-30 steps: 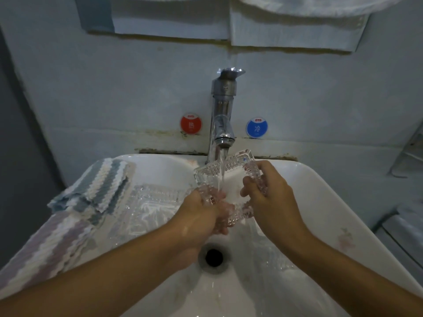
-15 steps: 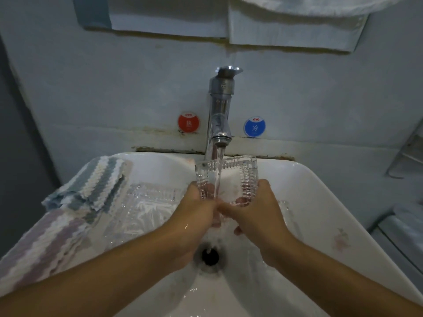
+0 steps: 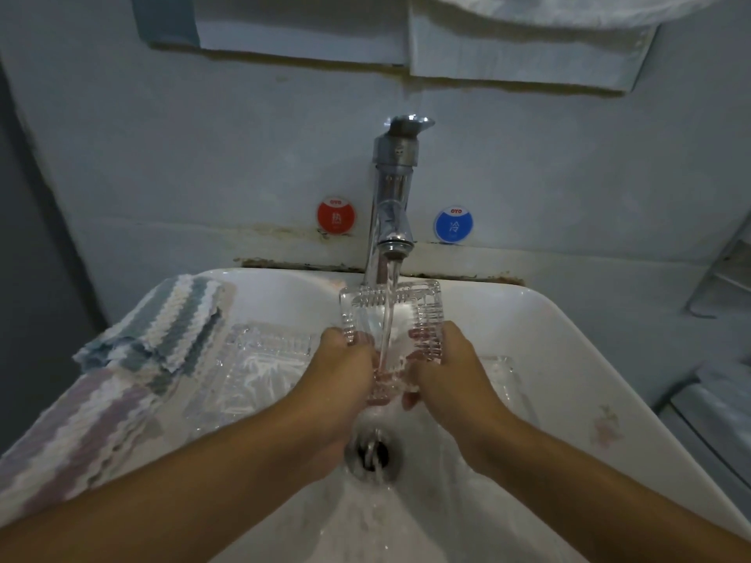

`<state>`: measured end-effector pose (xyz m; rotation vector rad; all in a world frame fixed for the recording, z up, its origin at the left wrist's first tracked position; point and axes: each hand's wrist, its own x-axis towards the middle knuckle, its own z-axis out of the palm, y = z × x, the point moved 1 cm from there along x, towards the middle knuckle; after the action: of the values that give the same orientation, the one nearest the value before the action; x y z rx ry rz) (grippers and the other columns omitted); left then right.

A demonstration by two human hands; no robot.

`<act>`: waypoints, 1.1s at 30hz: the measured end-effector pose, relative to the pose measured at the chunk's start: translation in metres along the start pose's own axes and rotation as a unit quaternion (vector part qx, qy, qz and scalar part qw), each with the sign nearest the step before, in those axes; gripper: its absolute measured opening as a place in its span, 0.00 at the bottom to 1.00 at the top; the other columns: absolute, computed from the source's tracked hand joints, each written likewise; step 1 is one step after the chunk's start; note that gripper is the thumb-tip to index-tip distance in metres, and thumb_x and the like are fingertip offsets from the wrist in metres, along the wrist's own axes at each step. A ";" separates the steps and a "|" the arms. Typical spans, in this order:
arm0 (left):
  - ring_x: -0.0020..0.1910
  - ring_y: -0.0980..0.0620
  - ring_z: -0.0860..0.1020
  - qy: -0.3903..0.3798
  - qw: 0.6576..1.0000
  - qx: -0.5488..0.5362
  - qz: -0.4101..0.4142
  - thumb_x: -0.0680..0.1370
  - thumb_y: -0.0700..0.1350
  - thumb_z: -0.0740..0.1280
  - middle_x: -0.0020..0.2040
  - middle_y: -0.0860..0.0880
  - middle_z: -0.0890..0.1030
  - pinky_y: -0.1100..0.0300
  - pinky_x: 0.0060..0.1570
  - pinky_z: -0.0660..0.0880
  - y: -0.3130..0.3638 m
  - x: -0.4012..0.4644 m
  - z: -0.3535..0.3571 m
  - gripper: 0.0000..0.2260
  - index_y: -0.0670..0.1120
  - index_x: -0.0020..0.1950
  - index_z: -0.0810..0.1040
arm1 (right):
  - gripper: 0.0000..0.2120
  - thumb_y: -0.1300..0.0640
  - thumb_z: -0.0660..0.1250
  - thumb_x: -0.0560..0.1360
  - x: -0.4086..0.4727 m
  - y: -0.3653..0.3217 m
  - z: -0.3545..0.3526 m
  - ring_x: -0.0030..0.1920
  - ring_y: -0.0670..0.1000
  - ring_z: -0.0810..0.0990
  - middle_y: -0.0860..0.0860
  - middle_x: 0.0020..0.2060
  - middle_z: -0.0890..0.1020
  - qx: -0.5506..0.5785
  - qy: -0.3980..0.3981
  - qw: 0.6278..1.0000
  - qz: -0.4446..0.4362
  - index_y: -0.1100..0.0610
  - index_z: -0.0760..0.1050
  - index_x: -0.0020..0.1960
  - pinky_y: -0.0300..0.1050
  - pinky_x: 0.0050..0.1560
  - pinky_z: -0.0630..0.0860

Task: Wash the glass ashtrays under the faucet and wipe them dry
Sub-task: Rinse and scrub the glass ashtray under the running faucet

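Both hands hold one square ribbed glass ashtray (image 3: 406, 314) tilted up on edge over the drain, its hollow facing me. Water runs from the chrome faucet (image 3: 392, 213) straight into it. My left hand (image 3: 345, 367) grips its lower left side and my right hand (image 3: 443, 367) grips its lower right side. A second glass ashtray (image 3: 260, 367) lies in the white sink (image 3: 569, 359) to the left of my hands. Another glass piece (image 3: 500, 375) shows behind my right hand; most of it is hidden.
A striped knitted cloth (image 3: 122, 371) is draped over the sink's left rim. The drain (image 3: 372, 453) sits below my hands with water flowing into it. Red (image 3: 335, 216) and blue (image 3: 454, 223) stickers flank the faucet on the wall. A wire rack (image 3: 727, 270) stands at the right.
The ashtray has turned from a skewed tilt to square and upright under the stream. Both hands slid down to its lower corners.
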<state>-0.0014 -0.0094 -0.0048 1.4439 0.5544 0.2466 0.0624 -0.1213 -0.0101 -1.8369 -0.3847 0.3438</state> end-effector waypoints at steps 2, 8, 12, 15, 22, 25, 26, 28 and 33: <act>0.48 0.43 0.83 0.008 1.000 0.023 0.009 0.82 0.38 0.59 0.51 0.42 0.82 0.45 0.51 0.82 0.003 -0.002 -0.001 0.09 0.45 0.61 0.71 | 0.14 0.61 0.73 0.75 0.001 0.002 0.003 0.37 0.48 0.79 0.54 0.46 0.81 -0.010 -0.003 1.000 -0.010 0.53 0.71 0.56 0.32 0.28 0.72; 0.46 0.48 0.82 0.025 0.998 0.050 0.008 0.85 0.42 0.57 0.51 0.45 0.80 0.57 0.38 0.78 0.006 -0.007 0.001 0.04 0.48 0.56 0.71 | 0.15 0.63 0.73 0.75 0.004 0.004 0.003 0.38 0.48 0.79 0.55 0.45 0.83 0.013 -0.027 0.999 0.017 0.54 0.74 0.58 0.38 0.34 0.75; 0.41 0.48 0.79 0.057 0.994 0.078 0.050 0.85 0.44 0.58 0.48 0.44 0.79 0.57 0.34 0.78 0.013 -0.004 -0.007 0.06 0.48 0.52 0.73 | 0.13 0.66 0.61 0.82 0.005 0.003 0.003 0.43 0.53 0.84 0.56 0.51 0.85 0.076 -0.094 0.993 0.004 0.56 0.77 0.61 0.43 0.40 0.80; 0.36 0.49 0.77 0.072 0.987 0.106 0.093 0.84 0.46 0.59 0.46 0.46 0.80 0.59 0.29 0.73 0.017 0.001 -0.012 0.06 0.48 0.52 0.75 | 0.11 0.69 0.63 0.80 0.004 0.001 0.003 0.43 0.55 0.85 0.58 0.49 0.86 0.081 -0.098 0.992 -0.009 0.58 0.79 0.59 0.44 0.40 0.81; 0.32 0.49 0.75 0.082 0.976 0.175 0.105 0.84 0.44 0.58 0.46 0.44 0.81 0.58 0.28 0.70 0.019 0.008 -0.019 0.08 0.44 0.53 0.76 | 0.07 0.66 0.67 0.79 0.003 -0.004 -0.001 0.38 0.55 0.87 0.52 0.39 0.87 0.028 -0.110 0.993 -0.023 0.56 0.81 0.48 0.44 0.37 0.84; 0.33 0.46 0.75 0.071 0.976 0.187 0.085 0.85 0.42 0.57 0.48 0.39 0.81 0.58 0.27 0.70 0.022 0.007 -0.022 0.09 0.41 0.53 0.76 | 0.09 0.68 0.66 0.79 0.008 -0.007 -0.003 0.46 0.60 0.87 0.58 0.47 0.87 0.052 -0.179 0.982 0.018 0.62 0.80 0.58 0.52 0.48 0.84; 0.32 0.45 0.76 0.066 0.976 0.190 0.081 0.85 0.42 0.57 0.48 0.38 0.81 0.58 0.26 0.70 0.022 0.006 -0.022 0.10 0.40 0.52 0.76 | 0.11 0.69 0.65 0.79 0.009 -0.007 -0.004 0.48 0.60 0.87 0.59 0.49 0.87 0.060 -0.189 0.980 0.032 0.64 0.78 0.60 0.54 0.51 0.84; 0.31 0.45 0.76 0.058 0.976 0.196 0.077 0.85 0.41 0.56 0.49 0.36 0.81 0.59 0.25 0.70 0.021 0.007 -0.022 0.11 0.39 0.51 0.76 | 0.13 0.70 0.63 0.79 0.012 -0.006 -0.006 0.50 0.60 0.86 0.60 0.51 0.86 0.059 -0.187 0.980 0.040 0.65 0.77 0.63 0.56 0.54 0.83; 0.31 0.46 0.78 0.060 0.972 0.214 0.070 0.85 0.44 0.56 0.45 0.40 0.81 0.59 0.26 0.70 0.020 0.013 -0.022 0.11 0.42 0.52 0.76 | 0.06 0.66 0.67 0.80 0.008 -0.005 -0.004 0.44 0.60 0.87 0.59 0.45 0.87 -0.013 -0.146 0.989 -0.002 0.62 0.82 0.53 0.57 0.48 0.85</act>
<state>0.0017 0.0189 0.0109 1.9001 0.6309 0.3414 0.0712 -0.1199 -0.0041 -1.8144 -0.5962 0.6107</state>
